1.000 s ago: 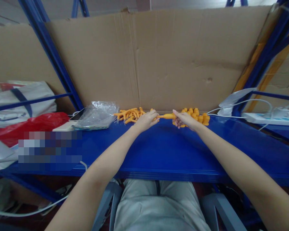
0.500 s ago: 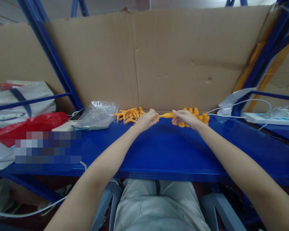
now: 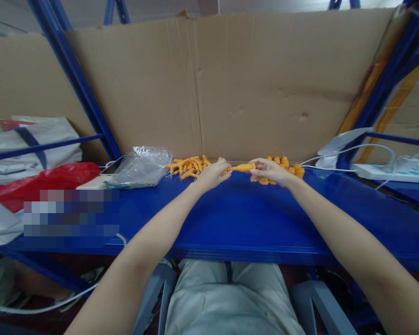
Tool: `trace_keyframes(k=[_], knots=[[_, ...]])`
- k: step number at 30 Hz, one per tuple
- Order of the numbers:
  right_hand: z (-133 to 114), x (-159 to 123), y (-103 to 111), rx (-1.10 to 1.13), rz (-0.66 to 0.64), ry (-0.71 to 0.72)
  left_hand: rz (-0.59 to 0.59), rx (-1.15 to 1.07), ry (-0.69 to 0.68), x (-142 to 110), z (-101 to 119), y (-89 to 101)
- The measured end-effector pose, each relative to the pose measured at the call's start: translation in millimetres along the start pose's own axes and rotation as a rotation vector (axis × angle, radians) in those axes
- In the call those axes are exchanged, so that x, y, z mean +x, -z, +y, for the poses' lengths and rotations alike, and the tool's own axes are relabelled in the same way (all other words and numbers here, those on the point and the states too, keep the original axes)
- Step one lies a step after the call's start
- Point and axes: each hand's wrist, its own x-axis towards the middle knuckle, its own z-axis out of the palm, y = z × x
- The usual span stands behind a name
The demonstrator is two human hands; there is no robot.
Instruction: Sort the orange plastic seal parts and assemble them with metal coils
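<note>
"While the left hand (image 3: 214,173) pinches the narrow end of one orange piece (image 3: 243,167), what is the right hand (image 3: 271,172) doing?"

"Its fingers are half curled at the wide end, on the right. I can't tell whether they are closed on it or only resting there."

"So the piece lies between the two, above the far part of the worktop (image 3: 251,218). How would you handle it well?"

"I'd anchor the left pinch close to the narrow neck, hold both ends in one line, and work the right fingers lightly around the wide end, so the neck isn't bent sideways."

"And the counts?"

"One piece across the hands; whether it is two parts joined, I can't tell. Just left of the left hand is one heap of branched orange pieces (image 3: 190,165): several, too overlapped to number. Thin chains (image 3: 169,176) show at its edge, too small to count."

"And around the right hand?"

"Stubby orange pieces (image 3: 298,171), at least five, some hidden by it. Farther out, one clear plastic bag (image 3: 139,167) and one red bag (image 3: 45,180) on the left, one white power strip (image 3: 387,172) on the right."
</note>
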Motion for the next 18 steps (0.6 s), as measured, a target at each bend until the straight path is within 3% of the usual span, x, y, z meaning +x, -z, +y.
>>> trace_keyframes(k=[8, 18], knots=[[1.7, 3.9, -10.5, -0.025, 0.027, -0.241, 0.002, 0.028, -0.026, 0.6, 0.8, -1.3], [7.9, 3.7, -5.6, 0.074, 0.075, -0.067, 0.002, 0.029, 0.023, -1.4, -4.7, -2.8]])
